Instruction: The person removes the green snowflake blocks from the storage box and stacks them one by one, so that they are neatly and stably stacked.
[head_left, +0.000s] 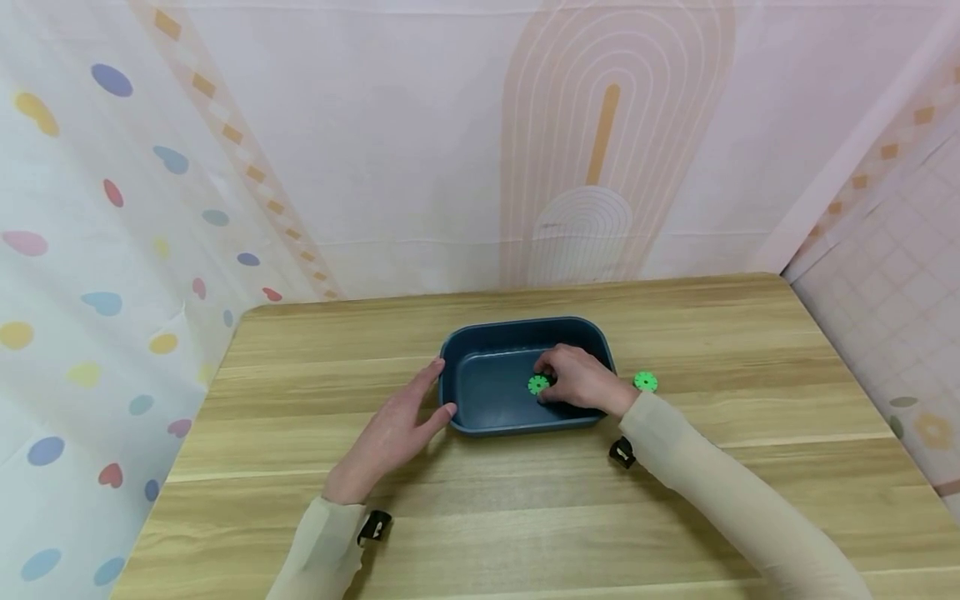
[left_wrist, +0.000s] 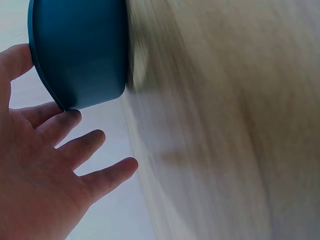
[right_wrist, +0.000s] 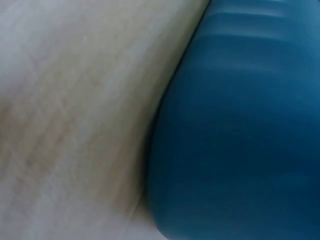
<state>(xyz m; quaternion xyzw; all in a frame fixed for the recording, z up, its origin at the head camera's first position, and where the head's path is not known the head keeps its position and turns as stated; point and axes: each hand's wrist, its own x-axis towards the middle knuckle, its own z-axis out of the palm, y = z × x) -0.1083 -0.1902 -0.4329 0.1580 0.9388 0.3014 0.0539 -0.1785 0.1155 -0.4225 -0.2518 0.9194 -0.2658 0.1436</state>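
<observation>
A dark blue rectangular tub (head_left: 487, 429) stands on the table. My left hand (head_left: 393, 429) is at its left end, thumb and fingers spread apart, fingertips touching the rim; the left wrist view shows this hand (left_wrist: 45, 160) against the tub (left_wrist: 80, 55). Reaching over the tub's right side, my right hand (head_left: 583, 382) has its thumb and fingers around a small green notched disc (head_left: 537, 384) inside, close over the floor. A second green notched disc (head_left: 645, 382) lies on the table by the right wrist. The right wrist view shows the tub's outer wall (right_wrist: 240, 130), the hand hidden.
The wood-grain table (head_left: 510, 517) extends around the tub on all sides. Behind it hangs a patterned cloth (head_left: 390, 167), and another with coloured spots (head_left: 90, 333) falls along the left. Each wrist wears a black camera band (head_left: 375, 526).
</observation>
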